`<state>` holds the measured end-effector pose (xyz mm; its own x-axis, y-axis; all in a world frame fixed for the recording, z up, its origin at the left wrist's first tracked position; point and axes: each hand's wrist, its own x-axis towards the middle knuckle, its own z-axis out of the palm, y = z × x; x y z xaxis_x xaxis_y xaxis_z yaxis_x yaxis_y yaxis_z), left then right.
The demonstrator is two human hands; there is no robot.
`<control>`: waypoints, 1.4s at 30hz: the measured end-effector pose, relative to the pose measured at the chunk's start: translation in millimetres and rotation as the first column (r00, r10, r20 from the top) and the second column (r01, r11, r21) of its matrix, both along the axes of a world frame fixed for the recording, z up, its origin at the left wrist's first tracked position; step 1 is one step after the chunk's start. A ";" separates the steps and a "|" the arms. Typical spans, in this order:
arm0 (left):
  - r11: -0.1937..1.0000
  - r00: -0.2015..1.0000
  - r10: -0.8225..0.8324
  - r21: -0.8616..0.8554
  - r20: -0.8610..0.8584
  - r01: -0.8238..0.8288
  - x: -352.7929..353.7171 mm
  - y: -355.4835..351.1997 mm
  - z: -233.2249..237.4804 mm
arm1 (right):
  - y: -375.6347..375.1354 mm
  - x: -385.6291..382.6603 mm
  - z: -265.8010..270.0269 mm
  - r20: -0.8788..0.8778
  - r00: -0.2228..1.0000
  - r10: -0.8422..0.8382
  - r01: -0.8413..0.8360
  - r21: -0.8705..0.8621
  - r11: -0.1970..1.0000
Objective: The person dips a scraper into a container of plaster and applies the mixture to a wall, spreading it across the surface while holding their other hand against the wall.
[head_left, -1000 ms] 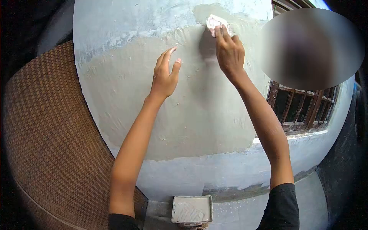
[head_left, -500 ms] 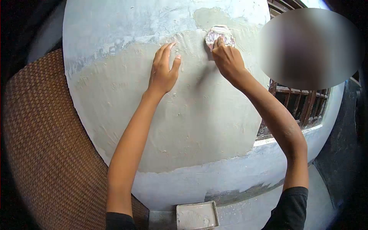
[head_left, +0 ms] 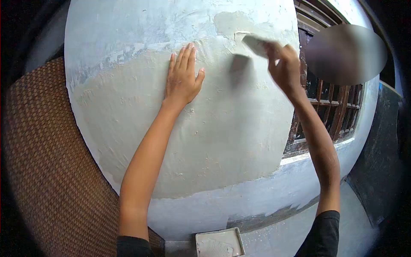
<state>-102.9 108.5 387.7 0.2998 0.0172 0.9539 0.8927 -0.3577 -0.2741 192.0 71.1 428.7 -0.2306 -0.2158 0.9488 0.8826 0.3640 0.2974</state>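
Observation:
My left hand (head_left: 183,79) lies flat against the wall (head_left: 201,128), fingers stretched upward, holding nothing. It rests on a large patch of grey, still-wet-looking filler, close to the patch's upper edge. In my right hand (head_left: 286,68) is a putty knife (head_left: 255,45), its flat blade pointing up and left. The blade is tilted out from the wall and casts a dark shadow below it. Motion blurs the knife and fingers a little, and the grip hides most of its handle. Near the blade, a fresh ridge of filler marks the wall.
A shallow tray (head_left: 198,245) with pale filler stands on the floor below. Brown woven matting (head_left: 47,158) runs along the left. To the right is a window with a dark wooden frame (head_left: 336,112), partly covered by a blurred oval.
My right hand has drawn the putty knife off the wall, moving right and turning the blade outward. My left hand has flattened, its fingers now straighter. The view has shifted slightly.

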 end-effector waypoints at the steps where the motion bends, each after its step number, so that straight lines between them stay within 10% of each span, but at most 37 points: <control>1: 1.000 1.000 0.000 0.000 0.001 0.000 0.5 0.6 0.3 | 3.8 4.4 11.5 -0.159 0.986 0.045 -0.049 -0.022 0.999; 3: 1.000 1.000 0.010 0.024 -0.002 -0.010 0.9 2.5 -0.8 | 18.0 7.2 35.1 -0.313 0.854 0.416 -0.442 -0.014 0.897; 8: 0.999 0.999 0.039 0.032 -0.005 -0.038 -0.1 5.4 -2.4 | 64.8 7.0 65.7 -0.383 0.773 0.505 -0.595 -0.165 0.786; 11: 0.999 0.999 0.041 0.032 -0.011 -0.041 -0.6 4.1 -1.7 | 81.5 10.3 69.5 -0.294 0.886 0.358 -0.400 -0.096 0.911; 15: 0.999 0.999 0.035 0.022 -0.005 -0.035 -0.7 6.4 -2.7 | 65.8 37.9 76.9 -0.609 0.688 0.394 -0.549 -0.083 0.831; 19: 1.000 1.000 -0.004 0.012 0.014 0.004 3.4 7.0 -3.8 | 77.8 29.8 68.1 -0.514 0.599 0.614 -0.730 -0.033 0.683; 23: 1.000 1.000 0.014 0.018 0.019 -0.014 1.9 8.4 -5.3 | 82.2 10.7 54.2 -0.356 0.835 0.419 -0.486 -0.122 0.866; 27: 0.999 1.000 0.004 0.045 0.021 -0.005 2.3 10.1 -5.7 | 82.9 52.2 66.8 -0.632 0.585 0.509 -0.597 0.089 0.797; 31: 0.998 1.000 -0.017 0.061 0.025 0.015 4.6 12.4 -5.8 | 70.0 33.3 52.0 -0.527 0.486 0.697 -0.786 0.086 0.613; 35: 0.999 0.999 -0.013 0.053 0.030 0.012 4.5 12.5 -7.2 | 84.3 25.0 41.4 -0.407 0.765 0.500 -0.582 -0.102 0.807; 39: 0.999 1.000 0.001 0.040 0.027 -0.002 2.9 12.9 -6.6 | 95.7 62.0 57.8 -0.628 0.436 0.644 -0.707 0.204 0.677; 42: 0.999 0.999 0.004 0.040 0.042 -0.006 4.6 13.7 -7.9 | 82.9 37.0 45.8 -0.548 0.493 0.676 -0.762 0.103 0.639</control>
